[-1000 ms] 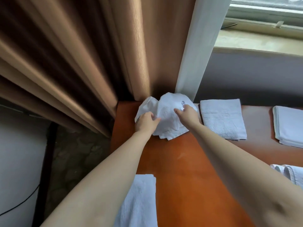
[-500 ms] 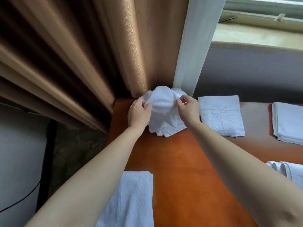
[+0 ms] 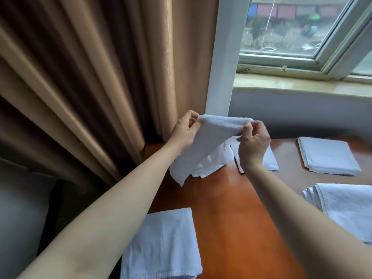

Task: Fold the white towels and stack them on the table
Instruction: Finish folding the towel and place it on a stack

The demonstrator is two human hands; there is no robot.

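Both forearms were bare to the frame's lower edge, with no sleeves showing. The left hand (image 3: pixel 184 130) and right hand (image 3: pixel 254 142) wore no gloves, rings or watch.

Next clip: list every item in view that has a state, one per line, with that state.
Left hand: pinching the held towel's top edge.
Right hand: pinching the same edge.
Held towel: unfolded, lifted, lower part hanging.
Far towel: folded, flat on the table.
Near towel: flat at the table's front edge.
Window: cannot tell whether open.
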